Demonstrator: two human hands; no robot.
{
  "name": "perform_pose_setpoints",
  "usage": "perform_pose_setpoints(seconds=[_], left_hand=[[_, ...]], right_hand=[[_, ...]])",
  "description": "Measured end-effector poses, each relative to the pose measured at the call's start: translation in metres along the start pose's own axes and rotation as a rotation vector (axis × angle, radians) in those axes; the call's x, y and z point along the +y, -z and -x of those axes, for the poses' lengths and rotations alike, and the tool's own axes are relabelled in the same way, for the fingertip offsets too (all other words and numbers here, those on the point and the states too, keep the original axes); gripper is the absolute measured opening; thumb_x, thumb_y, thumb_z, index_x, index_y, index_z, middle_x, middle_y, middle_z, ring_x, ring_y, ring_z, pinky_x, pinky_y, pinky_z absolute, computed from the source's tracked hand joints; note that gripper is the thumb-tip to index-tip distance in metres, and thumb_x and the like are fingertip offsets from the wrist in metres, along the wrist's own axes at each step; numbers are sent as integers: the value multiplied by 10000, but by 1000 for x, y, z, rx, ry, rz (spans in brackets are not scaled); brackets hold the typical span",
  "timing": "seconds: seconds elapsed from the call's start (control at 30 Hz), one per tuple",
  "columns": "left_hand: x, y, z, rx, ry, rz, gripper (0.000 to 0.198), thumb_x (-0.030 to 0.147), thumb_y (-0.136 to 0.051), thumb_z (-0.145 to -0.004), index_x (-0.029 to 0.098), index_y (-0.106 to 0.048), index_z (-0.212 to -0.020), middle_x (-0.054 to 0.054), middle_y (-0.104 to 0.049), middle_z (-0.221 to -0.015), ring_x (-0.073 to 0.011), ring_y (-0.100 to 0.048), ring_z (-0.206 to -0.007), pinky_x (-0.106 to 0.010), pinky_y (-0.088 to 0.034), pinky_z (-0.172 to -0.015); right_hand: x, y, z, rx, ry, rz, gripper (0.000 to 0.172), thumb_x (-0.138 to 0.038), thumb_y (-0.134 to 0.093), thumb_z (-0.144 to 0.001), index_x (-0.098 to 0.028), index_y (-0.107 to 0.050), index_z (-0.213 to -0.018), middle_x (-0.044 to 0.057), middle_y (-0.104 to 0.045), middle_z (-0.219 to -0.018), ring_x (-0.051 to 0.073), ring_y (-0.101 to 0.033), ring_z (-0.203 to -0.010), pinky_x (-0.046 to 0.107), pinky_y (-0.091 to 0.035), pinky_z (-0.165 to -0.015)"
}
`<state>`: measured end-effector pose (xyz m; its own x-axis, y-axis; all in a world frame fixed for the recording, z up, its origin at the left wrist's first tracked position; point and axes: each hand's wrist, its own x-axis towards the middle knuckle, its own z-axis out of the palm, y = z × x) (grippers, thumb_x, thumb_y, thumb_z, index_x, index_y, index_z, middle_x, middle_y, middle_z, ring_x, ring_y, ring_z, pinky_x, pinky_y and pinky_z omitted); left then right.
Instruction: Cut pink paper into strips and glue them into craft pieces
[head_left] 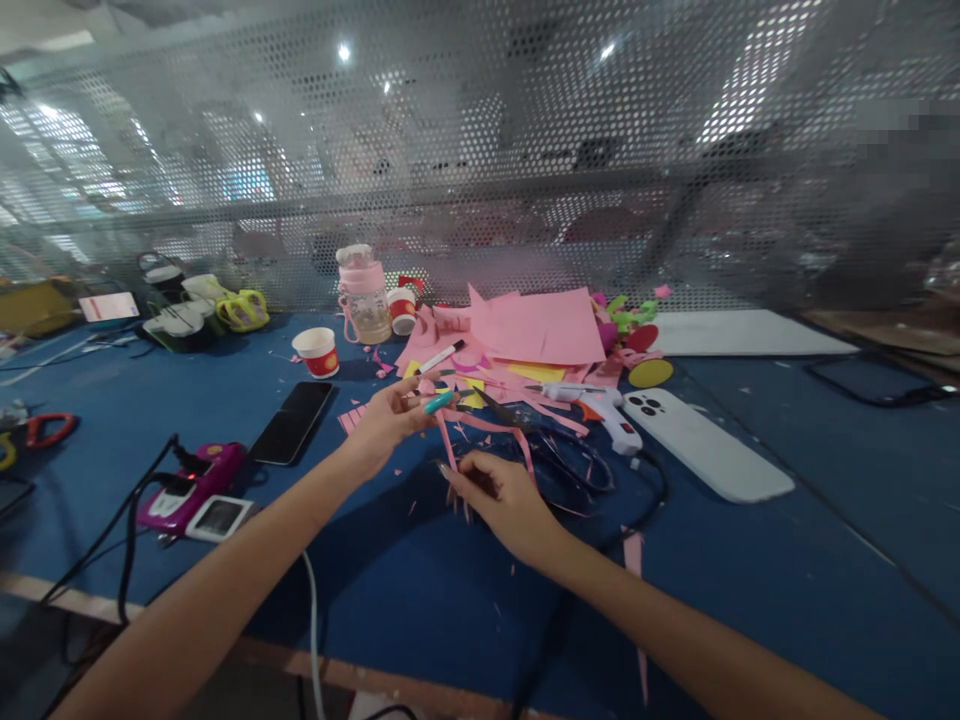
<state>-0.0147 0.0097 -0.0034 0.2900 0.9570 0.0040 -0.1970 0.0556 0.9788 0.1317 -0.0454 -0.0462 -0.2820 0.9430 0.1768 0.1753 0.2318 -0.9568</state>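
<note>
My left hand [390, 425] is closed on a narrow pink paper strip [445, 440], a teal nail standing out at its fingertips. Below and to the right, my right hand [502, 500] pinches the strip lower down, thumb and finger together. Part of the strip curves over behind that hand. Dark-handled scissors [589, 465] lie just beyond my right hand, blades pointing left. Pink paper sheets [532, 325] and cut scraps are heaped behind both hands. A white marker [439, 358] rests on the heap's near left side.
Right of the scissors lie a white glue gun [619, 425] with a black cord and a white phone [705, 445]. To the left are a black phone [294, 423], a paper cup [316, 353] and a purple power strip [199, 485] with cables. A pink-topped bottle [364, 295] stands behind.
</note>
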Motion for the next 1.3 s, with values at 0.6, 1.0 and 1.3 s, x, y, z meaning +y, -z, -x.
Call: perform_pose_setpoints(seconds=[0.6, 1.0, 1.3], left_hand=[[-16, -4, 1, 76, 9, -7, 244, 202, -761, -478, 122, -667, -689, -14, -664, -619, -108, -613, -608, -227, -470, -655], [-17, -2, 0, 167, 35, -67, 181, 175, -764, -448, 115, -614, -530, 16, -604, -511, -83, -562, -518, -210, -429, -559], [-17, -2, 0, 125, -13, -80, 188, 182, -760, -468, 127, -626, -588, 7, -633, -578, -92, -566, -552, -224, -436, -586]], right_hand=[[5, -1, -2, 9, -20, 0, 343, -474, -462, -769, -183, -453, -588, -37, -454, -499, 84, -433, -435, 209, -346, -440], [2, 0, -2, 10, 3, 26, 326, -440, -464, -780, -179, -464, -585, -36, -464, -487, 79, -439, -419, 205, -341, -433], [2, -1, -1, 26, 1, 20, 344, -470, -459, -776, -184, -474, -586, -26, -488, -501, 87, -455, -429, 211, -365, -436]])
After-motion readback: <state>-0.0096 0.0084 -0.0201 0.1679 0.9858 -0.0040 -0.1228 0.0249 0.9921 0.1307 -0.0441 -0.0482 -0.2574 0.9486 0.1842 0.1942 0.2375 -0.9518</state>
